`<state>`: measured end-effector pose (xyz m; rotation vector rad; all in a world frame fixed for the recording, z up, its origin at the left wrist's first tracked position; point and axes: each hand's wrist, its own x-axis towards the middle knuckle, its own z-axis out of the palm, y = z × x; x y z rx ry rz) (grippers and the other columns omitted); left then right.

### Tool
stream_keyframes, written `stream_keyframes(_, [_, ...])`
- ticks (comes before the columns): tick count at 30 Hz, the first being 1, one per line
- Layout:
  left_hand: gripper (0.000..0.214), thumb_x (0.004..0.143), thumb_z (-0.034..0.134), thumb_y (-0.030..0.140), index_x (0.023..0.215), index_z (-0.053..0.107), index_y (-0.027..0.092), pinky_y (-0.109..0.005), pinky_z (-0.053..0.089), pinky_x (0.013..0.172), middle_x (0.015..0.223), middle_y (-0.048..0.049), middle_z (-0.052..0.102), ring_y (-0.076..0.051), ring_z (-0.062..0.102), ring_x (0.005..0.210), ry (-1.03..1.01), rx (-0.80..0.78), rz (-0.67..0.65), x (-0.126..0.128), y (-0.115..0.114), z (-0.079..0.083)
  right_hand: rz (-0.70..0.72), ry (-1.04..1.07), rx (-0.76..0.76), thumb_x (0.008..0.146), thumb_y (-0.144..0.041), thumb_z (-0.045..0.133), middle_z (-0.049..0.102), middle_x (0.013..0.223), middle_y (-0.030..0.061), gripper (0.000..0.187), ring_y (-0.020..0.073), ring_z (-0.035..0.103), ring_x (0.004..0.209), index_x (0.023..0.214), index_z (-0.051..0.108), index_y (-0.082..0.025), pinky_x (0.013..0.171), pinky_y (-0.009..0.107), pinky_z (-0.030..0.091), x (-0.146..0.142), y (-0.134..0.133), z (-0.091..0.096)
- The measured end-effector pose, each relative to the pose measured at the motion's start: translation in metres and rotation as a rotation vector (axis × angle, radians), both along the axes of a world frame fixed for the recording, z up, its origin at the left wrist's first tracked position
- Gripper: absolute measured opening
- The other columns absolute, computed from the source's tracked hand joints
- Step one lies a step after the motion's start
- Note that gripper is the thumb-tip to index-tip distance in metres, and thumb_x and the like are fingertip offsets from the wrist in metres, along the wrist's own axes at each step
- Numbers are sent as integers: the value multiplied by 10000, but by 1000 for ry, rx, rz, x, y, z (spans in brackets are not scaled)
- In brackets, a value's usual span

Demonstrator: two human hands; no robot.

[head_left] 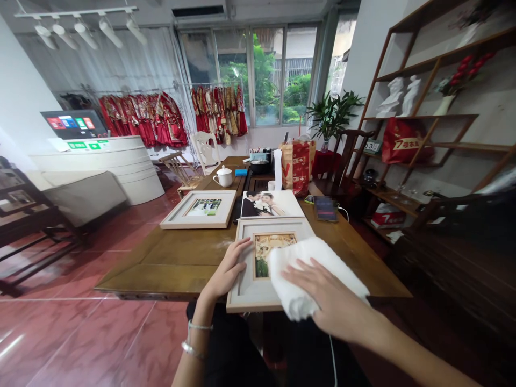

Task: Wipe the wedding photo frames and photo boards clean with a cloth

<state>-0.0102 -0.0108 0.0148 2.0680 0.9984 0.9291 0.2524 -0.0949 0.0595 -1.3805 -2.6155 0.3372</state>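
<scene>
Right now, in the head view, your left hand [229, 267] rests on the left side of the near framed picture [261, 264], fingers loosely extended. Your right hand [320, 290] lies spread over a white cloth [336, 260] covering the frame's right part. That frame sits at the near edge of the desk [161, 263]; a second frame [174, 214] lies farther left, near a white lidded cup [224, 176].

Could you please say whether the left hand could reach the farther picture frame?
Probably yes: the left hand rests on the nearer frame, and nothing seems to block its way to the farther frame.
</scene>
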Motion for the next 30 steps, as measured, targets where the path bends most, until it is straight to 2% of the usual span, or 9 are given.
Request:
stream_keyframes(4, [547, 807, 416, 93, 1333, 464, 235, -446, 129, 1181, 1458, -43, 354, -259, 246, 1383, 4, 1, 6, 0, 0, -1, 117, -21, -42, 469, -44, 417, 262, 1517, 2, 1005, 254, 154, 1409, 1451, 304, -225, 1147, 498, 148, -13, -36, 5])
stream_keyframes(7, [557, 803, 416, 86, 1337, 459, 239, -451, 124, 1180, 1461, -42, 349, -259, 240, 1388, -3, -2, -7, -1, 0, 0, 80, -89, 22, 467, -14, 411, 263, 1519, 18, 1012, 256, 148, 1409, 1453, 299, -214, 1139, 496, 181, -17, -28, -4])
stream_keyframes(11, [558, 809, 423, 91, 1343, 447, 249, -455, 127, 1179, 1467, -38, 341, -258, 237, 1391, 3, -11, -25, -2, 0, 1, -120, -163, 196, 568, 16, 415, 365, 1477, 66, 875, 285, 215, 1391, 1419, 376, -182, 1124, 522, 195, -4, 23, -19])
stream_keyframes(15, [553, 819, 429, 99, 1350, 437, 254, -451, 123, 1180, 1473, -31, 335, -253, 229, 1393, 16, -7, -29, -3, 0, 2, -336, -214, 300, 645, -3, 446, 406, 1451, 117, 769, 344, 248, 1371, 1400, 401, -143, 1108, 566, 150, 15, 87, -16])
stream_keyframes(17, [546, 829, 431, 107, 1354, 433, 254, -445, 120, 1180, 1477, -30, 331, -248, 225, 1395, 19, -7, -28, -3, 1, 2, -372, -201, 292, 679, -19, 448, 401, 1450, 142, 735, 359, 249, 1367, 1405, 388, -120, 1096, 571, 167, 18, 109, -11])
stream_keyframes(19, [528, 844, 437, 128, 1356, 431, 256, -442, 125, 1179, 1481, -30, 328, -247, 227, 1394, 24, -3, -26, -3, 1, 1, -347, -182, 266, 685, -28, 451, 386, 1458, 150, 733, 361, 242, 1369, 1409, 382, -116, 1090, 572, 182, 14, 117, -9])
stream_keyframes(22, [464, 901, 411, 205, 1363, 425, 248, -441, 137, 1175, 1484, -43, 335, -249, 245, 1386, 35, 14, -10, -3, 2, 0, -229, -160, 213, 642, -14, 458, 358, 1484, 89, 799, 311, 212, 1389, 1420, 372, -170, 1118, 532, 149, -3, 98, -13])
stream_keyframes(27, [457, 954, 331, 294, 1408, 364, 245, -402, 133, 1178, 1501, -44, 312, -226, 228, 1398, 37, 10, 27, -2, 3, -5, 80, -25, -24, 530, 6, 422, 317, 1504, 6, 954, 236, 165, 1409, 1440, 323, -260, 1143, 501, 117, -14, 14, -6])
stream_keyframes(30, [476, 945, 342, 275, 1419, 349, 235, -398, 127, 1179, 1501, -49, 312, -226, 224, 1400, 29, 12, 21, -2, 3, -6, 141, 0, -104, 477, 18, 396, 283, 1510, -58, 1032, 210, 160, 1410, 1444, 290, -328, 1149, 477, 161, -1, -26, 6])
